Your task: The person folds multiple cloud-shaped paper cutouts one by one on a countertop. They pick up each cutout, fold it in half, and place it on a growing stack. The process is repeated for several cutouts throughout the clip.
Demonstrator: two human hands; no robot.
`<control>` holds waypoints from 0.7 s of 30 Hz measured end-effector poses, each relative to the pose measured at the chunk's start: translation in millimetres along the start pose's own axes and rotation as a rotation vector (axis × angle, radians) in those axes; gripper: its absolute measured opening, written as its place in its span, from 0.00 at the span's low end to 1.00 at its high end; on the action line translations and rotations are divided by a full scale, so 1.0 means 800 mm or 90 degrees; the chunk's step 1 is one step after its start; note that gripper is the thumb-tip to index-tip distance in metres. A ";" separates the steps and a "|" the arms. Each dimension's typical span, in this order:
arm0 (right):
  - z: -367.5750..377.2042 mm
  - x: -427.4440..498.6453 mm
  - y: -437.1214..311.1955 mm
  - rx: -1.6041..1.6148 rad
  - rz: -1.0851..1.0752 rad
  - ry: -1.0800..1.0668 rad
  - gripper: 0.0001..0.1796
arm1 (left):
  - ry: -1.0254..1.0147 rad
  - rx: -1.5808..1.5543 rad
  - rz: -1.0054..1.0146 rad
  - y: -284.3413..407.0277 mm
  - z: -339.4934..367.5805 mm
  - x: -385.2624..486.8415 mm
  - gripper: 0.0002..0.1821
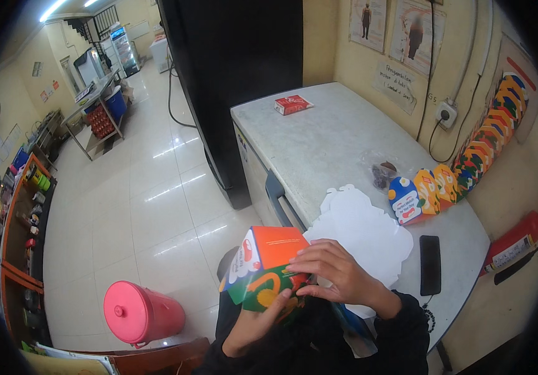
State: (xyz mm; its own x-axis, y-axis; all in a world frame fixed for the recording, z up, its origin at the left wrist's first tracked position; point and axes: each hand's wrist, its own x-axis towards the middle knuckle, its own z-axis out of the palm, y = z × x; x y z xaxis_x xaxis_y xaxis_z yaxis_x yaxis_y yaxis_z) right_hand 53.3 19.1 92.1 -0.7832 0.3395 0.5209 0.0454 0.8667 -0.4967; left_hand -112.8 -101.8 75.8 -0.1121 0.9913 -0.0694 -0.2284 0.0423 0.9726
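A printed paperboard food box (269, 269), orange, green and white, is tilted between my two hands above my lap. My left hand (259, 323) grips its lower green side, the thumb lying on the printed face. At the box's right end, my right hand (332, 272) has its fingers over the orange panel and its thumb near the edge. Just beyond lies a stack of flat white die-cut box blanks (358, 229) on the white chest freezer's lid (292, 145). Several similar folded boxes (405, 201) stand behind it, continuing into a long nested stack (494, 131) against the wall.
A black phone (430, 265) with a beaded strap lies on the lid's right side. A red small box (293, 105) and a clear plastic bag (383, 173) rest farther back. A pink lidded bin (142, 311) stands on the floor at left, a red fire extinguisher (515, 241) at right.
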 end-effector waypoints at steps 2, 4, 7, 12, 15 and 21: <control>0.006 -0.004 -0.006 -0.023 0.000 -0.009 0.28 | -0.088 0.073 0.030 -0.006 -0.001 -0.004 0.15; -0.001 0.004 -0.019 -0.076 -0.012 -0.078 0.30 | -0.210 0.139 0.087 -0.010 0.002 -0.004 0.17; 0.001 0.002 -0.024 -0.041 -0.003 -0.112 0.29 | -0.347 0.085 0.016 -0.008 -0.001 -0.005 0.24; -0.010 -0.009 -0.023 0.081 -0.039 -0.137 0.18 | -0.512 -0.027 -0.034 -0.024 -0.021 0.002 0.38; -0.008 -0.014 -0.032 -0.056 -0.071 -0.018 0.17 | -0.592 -0.035 -0.082 -0.035 -0.042 0.009 0.46; -0.013 -0.008 -0.038 0.130 0.011 0.312 0.06 | -0.577 0.091 0.213 -0.001 -0.056 0.034 0.46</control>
State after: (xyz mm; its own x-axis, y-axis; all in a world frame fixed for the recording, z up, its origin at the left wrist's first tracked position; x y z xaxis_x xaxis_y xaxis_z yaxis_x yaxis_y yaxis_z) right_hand 63.3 -5.5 110.9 -0.3992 0.5271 0.7502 -0.1038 0.7870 -0.6082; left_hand -159.0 -80.4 62.9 0.6495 0.6729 0.3542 -0.1942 -0.3036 0.9328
